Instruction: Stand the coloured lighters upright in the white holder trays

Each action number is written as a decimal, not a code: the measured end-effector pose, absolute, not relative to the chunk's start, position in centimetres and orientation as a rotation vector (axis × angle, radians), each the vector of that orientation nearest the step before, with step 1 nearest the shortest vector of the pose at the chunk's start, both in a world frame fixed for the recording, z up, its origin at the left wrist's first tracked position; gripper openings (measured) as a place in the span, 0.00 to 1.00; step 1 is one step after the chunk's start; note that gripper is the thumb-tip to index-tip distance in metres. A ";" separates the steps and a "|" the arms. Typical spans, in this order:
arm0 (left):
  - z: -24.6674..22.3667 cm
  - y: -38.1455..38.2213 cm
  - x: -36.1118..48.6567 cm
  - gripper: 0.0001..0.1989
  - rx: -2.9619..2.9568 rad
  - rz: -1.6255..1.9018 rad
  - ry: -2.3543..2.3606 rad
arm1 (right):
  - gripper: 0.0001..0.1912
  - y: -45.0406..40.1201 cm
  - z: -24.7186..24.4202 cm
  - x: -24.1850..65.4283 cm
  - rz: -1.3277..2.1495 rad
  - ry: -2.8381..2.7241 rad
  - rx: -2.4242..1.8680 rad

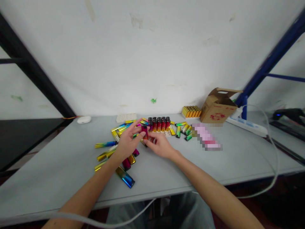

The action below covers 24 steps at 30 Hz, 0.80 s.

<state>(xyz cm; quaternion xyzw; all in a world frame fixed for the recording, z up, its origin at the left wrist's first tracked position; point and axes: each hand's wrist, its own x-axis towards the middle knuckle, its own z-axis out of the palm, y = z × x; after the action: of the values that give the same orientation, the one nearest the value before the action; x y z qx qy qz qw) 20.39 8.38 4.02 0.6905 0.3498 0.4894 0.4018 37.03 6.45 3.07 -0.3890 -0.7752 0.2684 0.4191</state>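
A dark red lighter with a black top stands roughly upright between my hands. My left hand pinches its upper part between thumb and fingers. Around its lower end close the thumb and fingertips of my right hand. Just behind, several red-and-yellow lighters stand in rows in a white holed tray. Shiny loose lighters in blue, yellow and magenta lie beside and under my left forearm, among them a blue one. My left hand and arm hide part of this pile.
Green-and-yellow lighters lie right of the rows. At the wall are a white holed tray, a block of yellow lighters, an open cardboard box and a white case. A power strip and cable lie right.
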 end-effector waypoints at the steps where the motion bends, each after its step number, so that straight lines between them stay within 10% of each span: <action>1: 3.9 8.5 20.4 0.30 1.768 1.238 0.934 | 0.13 6.5 3.0 37.0 0.717 -1.923 -0.969; 12: 4.7 8.2 20.6 0.15 1.839 1.113 0.952 | 0.20 7.2 2.3 37.0 1.711 -1.518 -0.679; 24: 4.6 8.3 20.4 0.15 1.745 1.161 0.956 | 0.23 7.2 2.3 37.1 1.715 -1.484 -0.698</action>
<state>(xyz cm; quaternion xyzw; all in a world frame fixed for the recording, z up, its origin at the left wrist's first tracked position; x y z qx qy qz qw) 20.41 8.30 4.59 0.6919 0.3792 0.4605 0.4067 37.07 7.23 2.34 -0.2725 -0.5798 0.6701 0.3750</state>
